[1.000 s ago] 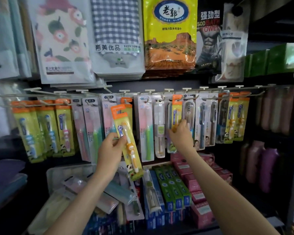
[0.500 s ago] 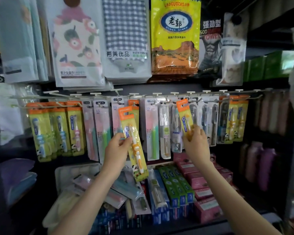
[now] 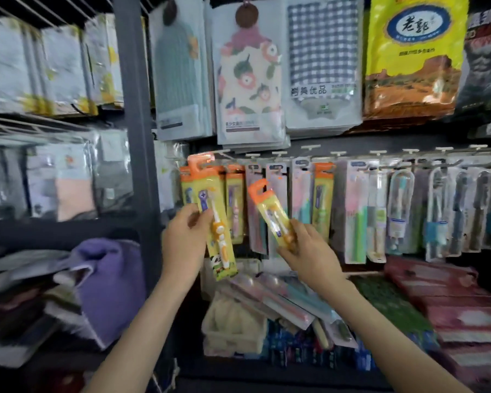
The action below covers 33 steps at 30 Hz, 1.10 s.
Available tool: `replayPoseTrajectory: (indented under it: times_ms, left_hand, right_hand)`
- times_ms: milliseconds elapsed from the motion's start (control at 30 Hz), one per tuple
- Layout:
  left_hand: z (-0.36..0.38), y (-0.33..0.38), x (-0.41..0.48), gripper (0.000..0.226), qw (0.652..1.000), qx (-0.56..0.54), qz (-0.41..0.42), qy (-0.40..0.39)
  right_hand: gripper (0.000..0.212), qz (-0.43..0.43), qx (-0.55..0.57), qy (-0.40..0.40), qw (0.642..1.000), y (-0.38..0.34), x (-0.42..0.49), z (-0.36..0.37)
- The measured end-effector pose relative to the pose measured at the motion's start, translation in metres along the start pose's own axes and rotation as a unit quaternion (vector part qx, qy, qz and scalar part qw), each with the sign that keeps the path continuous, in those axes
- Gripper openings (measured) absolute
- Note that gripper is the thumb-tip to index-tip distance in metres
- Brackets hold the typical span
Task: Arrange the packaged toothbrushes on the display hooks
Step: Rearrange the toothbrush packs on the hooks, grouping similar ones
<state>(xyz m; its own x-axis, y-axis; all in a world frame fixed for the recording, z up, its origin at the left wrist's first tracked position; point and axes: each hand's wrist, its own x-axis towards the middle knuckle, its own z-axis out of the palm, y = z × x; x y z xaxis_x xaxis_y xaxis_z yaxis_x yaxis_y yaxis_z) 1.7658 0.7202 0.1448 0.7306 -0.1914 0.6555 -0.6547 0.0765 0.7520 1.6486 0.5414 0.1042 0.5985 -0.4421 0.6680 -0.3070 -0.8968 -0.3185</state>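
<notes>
Fingers [image 3: 189, 212] are pinching — left hand [image 3: 186, 242] one yellow pack [image 3: 220, 239], right hand [image 3: 309, 251] the tilted pack [image 3: 271, 211] — and I'm aiming tab holes squarely at the hooks [image 3: 309, 147].

A first toothbrush pack [image 3: 219, 222], yellow with an orange tab, is held nearly upright in the left hand [image 3: 186, 239]. Its tab is raised close to the leftmost of the display hooks [image 3: 378, 152]; whether it is on a hook cannot be told. A second toothbrush pack [image 3: 270, 214] is pinched at its lower end by the right hand [image 3: 309, 251] and is tilted to the left, in front of the hanging packs [image 3: 401, 205]. Bagged towels [image 3: 250, 80] are hung above, and pink boxes [image 3: 448, 304] are stacked below at the right.
</notes>
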Motion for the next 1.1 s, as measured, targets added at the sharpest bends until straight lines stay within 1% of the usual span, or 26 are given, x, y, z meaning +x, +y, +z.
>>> replayPoseTrajectory:
  times_ms: [67, 133, 200, 267, 334, 400, 534, 634, 701, 734, 767, 801, 834, 867, 901, 934, 968, 1001, 1034, 1101]
  left_hand:
    - [-0.034, -0.01, 0.015, 0.014, 0.999, 0.017, 0.013, 0.036]
    - [-0.06, -0.021, 0.031, 0.016, 0.999, 0.004, 0.013, 0.041]
    - [-0.079, -0.034, 0.047, 0.021, 0.999, -0.02, -0.009, 0.04]
    - [-0.091, -0.041, 0.058, 0.011, 0.998, -0.048, -0.027, 0.032]
    - [-0.099, -0.043, 0.063, 0.01, 0.996, -0.081, -0.03, 0.015]
    - [-0.104, -0.047, 0.065, 0.011, 0.994, -0.105, -0.026, -0.008]
    - [-0.107, -0.054, 0.068, 0.012, 0.99, -0.129, -0.02, -0.044]
    - [-0.105, -0.061, 0.068, 0.011, 0.99, -0.131, -0.019, -0.054]
    - [-0.103, -0.068, 0.066, 0.01, 0.991, -0.116, -0.016, -0.065]
    - [-0.102, -0.072, 0.065, 0.011, 0.992, -0.104, -0.01, -0.072]
    - [-0.1, -0.074, 0.063, 0.012, 0.993, -0.089, -0.004, -0.077]
    - [-0.097, -0.076, 0.06, 0.014, 0.994, -0.075, 0.001, -0.077]
    - [-0.094, -0.078, 0.058, 0.016, 0.995, -0.062, 0.005, -0.075]
    - [-0.09, -0.078, 0.055, 0.017, 0.996, -0.053, 0.011, -0.074]
    - [-0.085, -0.077, 0.054, 0.015, 0.996, -0.049, 0.019, -0.074]
    - [-0.079, -0.076, 0.052, 0.012, 0.996, -0.05, 0.026, -0.075]
    - [-0.074, -0.073, 0.05, 0.009, 0.995, -0.05, 0.033, -0.079]
    - [-0.068, -0.07, 0.05, 0.007, 0.995, -0.049, 0.04, -0.081]
    - [-0.063, -0.068, 0.049, 0.009, 0.995, -0.042, 0.043, -0.08]
    - [-0.055, -0.064, 0.048, 0.012, 0.995, -0.02, 0.03, -0.089]
  right_hand:
    - [0.06, -0.015, -0.013, -0.03, 0.999, -0.028, 0.015, 0.023]
    - [0.061, -0.02, -0.032, -0.046, 0.998, -0.053, 0.032, 0.043]
    - [0.063, -0.019, -0.068, -0.053, 0.996, -0.073, 0.051, 0.058]
    - [0.06, -0.009, -0.09, -0.059, 0.994, -0.089, 0.069, 0.07]
    - [0.055, 0.013, -0.095, -0.054, 0.994, -0.1, 0.085, 0.08]
    - [0.057, 0.039, -0.102, -0.043, 0.993, -0.106, 0.098, 0.088]
    - [0.057, 0.101, -0.072, -0.021, 0.992, -0.11, 0.117, 0.099]
    - [0.054, 0.128, -0.047, -0.045, 0.99, -0.114, 0.125, 0.103]
    - [0.064, 0.144, -0.02, -0.077, 0.986, -0.12, 0.122, 0.106]
    - [0.071, 0.14, -0.011, -0.079, 0.987, -0.122, 0.117, 0.106]
    - [0.075, 0.124, -0.001, -0.061, 0.99, -0.125, 0.11, 0.105]
    - [0.073, 0.096, 0.029, -0.024, 0.995, -0.128, 0.101, 0.102]
    - [0.066, 0.065, 0.089, 0.013, 0.994, -0.131, 0.09, 0.098]
    - [0.057, 0.041, 0.176, 0.033, 0.983, -0.136, 0.077, 0.092]
    - [0.048, 0.022, 0.272, 0.025, 0.962, -0.143, 0.064, 0.085]
    - [0.042, 0.003, 0.35, -0.008, 0.937, -0.15, 0.052, 0.08]
    - [0.038, -0.017, 0.395, -0.048, 0.917, -0.157, 0.042, 0.077]
    - [0.035, -0.034, 0.413, -0.078, 0.907, -0.162, 0.036, 0.075]
    - [0.036, -0.046, 0.432, -0.092, 0.896, -0.163, 0.033, 0.078]
    - [0.044, -0.029, 0.477, -0.103, 0.872, -0.16, 0.034, 0.079]
